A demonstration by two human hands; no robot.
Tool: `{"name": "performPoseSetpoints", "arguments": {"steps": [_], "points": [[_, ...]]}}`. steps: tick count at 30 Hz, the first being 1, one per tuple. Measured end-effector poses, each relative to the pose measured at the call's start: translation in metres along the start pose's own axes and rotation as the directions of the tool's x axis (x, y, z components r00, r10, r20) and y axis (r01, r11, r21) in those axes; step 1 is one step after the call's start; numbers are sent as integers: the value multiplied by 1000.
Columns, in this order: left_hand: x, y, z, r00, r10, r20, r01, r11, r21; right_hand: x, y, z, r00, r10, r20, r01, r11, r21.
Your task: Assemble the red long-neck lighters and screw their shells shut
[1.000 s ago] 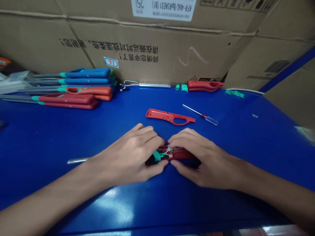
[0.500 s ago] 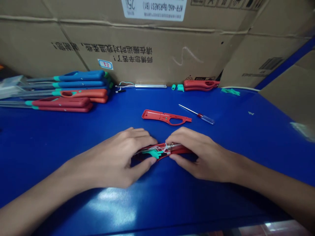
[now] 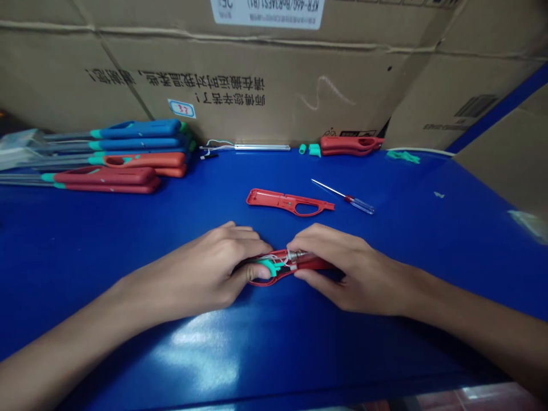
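Observation:
Both hands meet low in the middle of the view, holding a red plastic lighter body (image 3: 312,263) lying on its side. It is open, with white wires and a teal plastic part (image 3: 269,266) showing inside. My left hand (image 3: 201,271) grips the end with the teal part, its thumb pressed over the opening. My right hand (image 3: 346,268) pinches the other end between fingers and thumb. A loose red half-shell (image 3: 289,201) lies just beyond my hands, and a small screwdriver (image 3: 345,197) with a clear handle lies to its right.
The blue work table (image 3: 428,245) ends against cardboard boxes (image 3: 299,74). At back left stand stacked blue and red long lighters (image 3: 137,160). Along the back lie a metal rod with wires (image 3: 262,147), teal pieces (image 3: 314,150), and a red lighter body (image 3: 351,145).
My left hand has drawn back leftward, uncovering more of the red body, its wires and the teal part. The metal tube seen earlier beside my left wrist no longer shows.

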State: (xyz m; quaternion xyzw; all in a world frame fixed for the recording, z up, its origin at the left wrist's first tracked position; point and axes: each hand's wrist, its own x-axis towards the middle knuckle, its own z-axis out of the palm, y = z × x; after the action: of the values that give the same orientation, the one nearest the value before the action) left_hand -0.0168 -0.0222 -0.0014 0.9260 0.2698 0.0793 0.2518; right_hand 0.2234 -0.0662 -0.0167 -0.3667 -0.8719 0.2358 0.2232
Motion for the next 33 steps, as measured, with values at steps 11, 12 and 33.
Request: {"name": "performPoseSetpoints", "arguments": {"steps": [11, 12, 33], "points": [[1, 1, 2, 1000, -2, 5, 1, 999, 41, -2, 1, 1, 999, -33, -7, 33, 999, -2], [1, 1, 3, 1000, 0, 4, 0, 999, 45, -1, 1, 1, 999, -35, -11, 35, 999, 0], [-3, 4, 0, 996, -30, -87, 32, 999, 24, 1, 8, -4, 998, -70, -9, 69, 996, -62]]}}
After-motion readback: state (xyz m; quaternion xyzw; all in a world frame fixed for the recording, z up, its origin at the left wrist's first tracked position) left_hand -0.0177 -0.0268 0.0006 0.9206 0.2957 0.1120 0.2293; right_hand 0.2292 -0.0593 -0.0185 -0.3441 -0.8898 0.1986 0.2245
